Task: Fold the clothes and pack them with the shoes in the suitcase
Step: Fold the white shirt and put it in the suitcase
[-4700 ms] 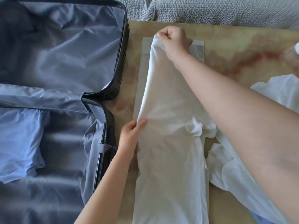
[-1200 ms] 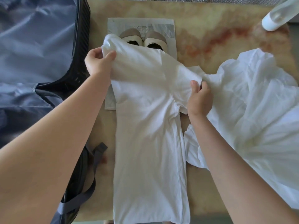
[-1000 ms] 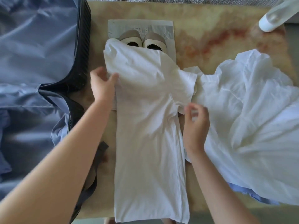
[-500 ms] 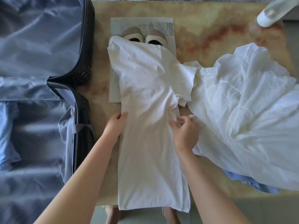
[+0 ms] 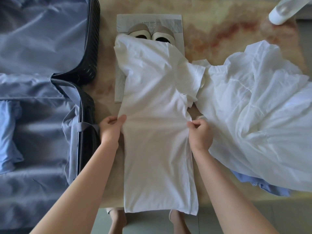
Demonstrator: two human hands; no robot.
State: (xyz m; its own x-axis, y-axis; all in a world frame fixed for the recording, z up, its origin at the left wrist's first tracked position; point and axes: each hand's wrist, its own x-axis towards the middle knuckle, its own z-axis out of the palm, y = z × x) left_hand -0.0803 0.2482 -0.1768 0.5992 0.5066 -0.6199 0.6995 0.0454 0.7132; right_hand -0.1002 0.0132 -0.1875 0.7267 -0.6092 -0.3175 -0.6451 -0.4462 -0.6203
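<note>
Two halves of an open suitcase (image 5: pixel 92 48) fill the left side, lined in grey-blue fabric, with a folded light-blue garment (image 5: pixel 8 135) lying in the nearer half. Just right of the case's dark rim, the left hand (image 5: pixel 111 129) pinches the left edge of a white T-shirt (image 5: pixel 157 149), thumb on top and fingers curled beneath the cloth. The shirt lies folded into a long narrow strip down the middle of the marbled table (image 5: pixel 219 22). Its near end hangs over the table's edge and its far end drapes over the near ends of a pair of beige shoes (image 5: pixel 151 32), set side by side on grey paper (image 5: pixel 150 20). The right hand (image 5: pixel 200 134) grips the shirt's right edge, level with the left, fingers curled on a bunch of fabric. Farther right sprawls a crumpled white garment (image 5: pixel 253 107), touching the shirt's folded sleeve, with blue cloth (image 5: pixel 265 185) peeking from under it. A white bottle (image 5: pixel 283 12) lies at the far right corner.
</note>
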